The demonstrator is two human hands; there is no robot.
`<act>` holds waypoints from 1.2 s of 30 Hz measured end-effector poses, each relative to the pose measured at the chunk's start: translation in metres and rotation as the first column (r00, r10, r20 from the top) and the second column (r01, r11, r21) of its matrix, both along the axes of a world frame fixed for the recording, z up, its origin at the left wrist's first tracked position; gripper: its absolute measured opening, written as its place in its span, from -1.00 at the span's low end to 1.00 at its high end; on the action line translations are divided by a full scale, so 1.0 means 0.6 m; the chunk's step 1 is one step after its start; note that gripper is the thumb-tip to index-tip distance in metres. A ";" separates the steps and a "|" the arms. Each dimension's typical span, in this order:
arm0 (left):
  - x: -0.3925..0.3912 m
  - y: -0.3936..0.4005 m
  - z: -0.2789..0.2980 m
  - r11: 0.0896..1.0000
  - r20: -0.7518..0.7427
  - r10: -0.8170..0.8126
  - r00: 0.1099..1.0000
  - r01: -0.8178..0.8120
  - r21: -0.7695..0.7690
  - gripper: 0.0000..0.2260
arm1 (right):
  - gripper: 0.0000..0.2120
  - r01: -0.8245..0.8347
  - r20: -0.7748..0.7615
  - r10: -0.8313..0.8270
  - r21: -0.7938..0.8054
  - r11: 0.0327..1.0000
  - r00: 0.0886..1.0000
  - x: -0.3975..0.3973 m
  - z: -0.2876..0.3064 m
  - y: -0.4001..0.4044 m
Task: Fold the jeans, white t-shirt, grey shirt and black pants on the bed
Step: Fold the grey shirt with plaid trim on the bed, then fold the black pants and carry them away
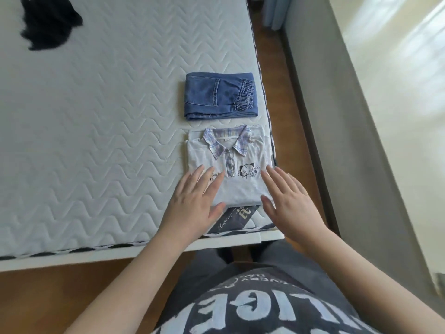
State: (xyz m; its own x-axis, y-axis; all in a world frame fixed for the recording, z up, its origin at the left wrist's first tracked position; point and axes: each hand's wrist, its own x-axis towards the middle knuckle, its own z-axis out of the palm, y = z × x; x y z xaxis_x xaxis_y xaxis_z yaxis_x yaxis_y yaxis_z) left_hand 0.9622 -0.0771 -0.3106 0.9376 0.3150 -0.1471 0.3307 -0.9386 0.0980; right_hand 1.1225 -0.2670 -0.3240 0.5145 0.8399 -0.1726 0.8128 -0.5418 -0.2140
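A folded white t-shirt [243, 162] with a plaid collar and a small cartoon print lies near the bed's right front corner. My left hand [195, 201] rests flat on its near left part, fingers straight. My right hand [286, 201] lies flat at its near right edge, fingers spread. Folded blue jeans [216, 97] sit just beyond the t-shirt. A crumpled black garment [48, 22], likely the black pants, lies at the far left of the bed. No grey shirt is visible on the bed.
The white quilted mattress [96, 141] fills the left and middle. A dark label [233, 216] peeks out under the t-shirt's near edge. Wooden floor [289, 92] and a pale wall [361, 116] run along the bed's right side.
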 end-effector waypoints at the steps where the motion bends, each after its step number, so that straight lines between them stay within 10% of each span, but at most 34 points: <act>1: -0.012 0.000 0.013 1.000 0.004 0.006 1.000 -0.006 0.017 -0.43 | -0.46 0.009 0.021 -0.009 0.008 1.000 1.000 -0.014 0.012 0.000; 36: -0.468 -0.284 0.183 0.729 0.094 0.676 0.731 -0.682 0.062 -0.54 | -0.69 -0.610 0.050 0.621 0.261 0.748 0.782 -0.350 0.132 -0.016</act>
